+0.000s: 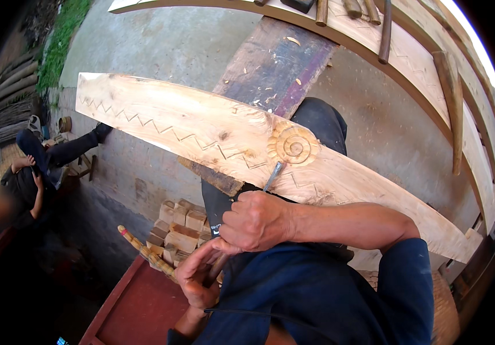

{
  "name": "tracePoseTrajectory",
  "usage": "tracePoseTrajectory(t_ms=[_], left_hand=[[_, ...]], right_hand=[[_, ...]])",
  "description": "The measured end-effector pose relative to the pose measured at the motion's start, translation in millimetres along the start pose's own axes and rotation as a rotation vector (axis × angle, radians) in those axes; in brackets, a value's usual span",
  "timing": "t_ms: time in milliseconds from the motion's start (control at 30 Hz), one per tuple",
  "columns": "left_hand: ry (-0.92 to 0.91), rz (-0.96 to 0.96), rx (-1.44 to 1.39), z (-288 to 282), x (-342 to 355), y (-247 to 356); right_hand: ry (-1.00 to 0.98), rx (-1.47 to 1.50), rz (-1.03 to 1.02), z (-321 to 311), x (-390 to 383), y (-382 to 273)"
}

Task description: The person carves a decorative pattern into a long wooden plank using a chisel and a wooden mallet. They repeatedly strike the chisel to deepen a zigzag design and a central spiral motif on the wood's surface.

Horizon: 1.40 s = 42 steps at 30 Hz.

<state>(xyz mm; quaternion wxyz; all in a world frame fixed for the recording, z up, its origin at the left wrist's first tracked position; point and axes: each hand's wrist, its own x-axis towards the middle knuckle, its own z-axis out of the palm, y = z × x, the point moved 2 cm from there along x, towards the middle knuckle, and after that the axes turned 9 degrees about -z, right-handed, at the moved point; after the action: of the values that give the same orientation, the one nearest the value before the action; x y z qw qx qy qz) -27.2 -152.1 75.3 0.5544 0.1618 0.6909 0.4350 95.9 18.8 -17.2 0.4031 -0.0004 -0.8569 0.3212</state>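
A long pale plank (184, 115) lies crosswise before me, with a chiselled zigzag and a carved spiral rosette (293, 144). A chisel (273, 175) rests its steel tip just below the rosette, on the zigzag's line. My right hand (253, 221) is closed in a fist round the chisel, my forearm lying near the plank's lower edge. My left hand (198, 276), below and left of it, has its fingers curled on the wooden handle's lower end, touching the right hand. A dark rough board (213, 175) shows under the plank.
Tool handles (385, 31) and a tapered wooden mallet (448, 103) lie on curved planks at upper right. A bench board (270, 63) bears shavings. Wood blocks (181, 227), a bamboo stick (144, 250) and a red surface (138, 310) are below left. A seated person (34, 190) is at left.
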Motion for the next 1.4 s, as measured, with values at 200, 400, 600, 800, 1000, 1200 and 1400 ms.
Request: tracePoseTrajectory(t_ms=[200,400,600,800,1000,1200,1400], left_hand=[[-0.029,0.016,-0.002,9,3,10],[-0.027,0.048,0.031,5,-12,8],[-0.025,0.043,0.025,4,-10,6],[-0.039,0.06,0.044,4,-7,10],[-0.026,0.035,0.046,4,-11,8],[-0.017,0.0,0.061,7,-9,13],[0.004,0.021,0.024,9,-10,15]], right_hand=[[0.013,-0.011,-0.031,-6,2,1],[-0.01,-0.036,-0.069,-5,5,-9],[-0.024,0.008,-0.056,-2,4,-8],[-0.013,0.009,-0.049,0,4,-8],[-0.017,-0.015,-0.063,-2,4,-9],[-0.007,0.001,-0.052,-4,3,-7],[-0.012,0.041,-0.034,-4,4,-6]])
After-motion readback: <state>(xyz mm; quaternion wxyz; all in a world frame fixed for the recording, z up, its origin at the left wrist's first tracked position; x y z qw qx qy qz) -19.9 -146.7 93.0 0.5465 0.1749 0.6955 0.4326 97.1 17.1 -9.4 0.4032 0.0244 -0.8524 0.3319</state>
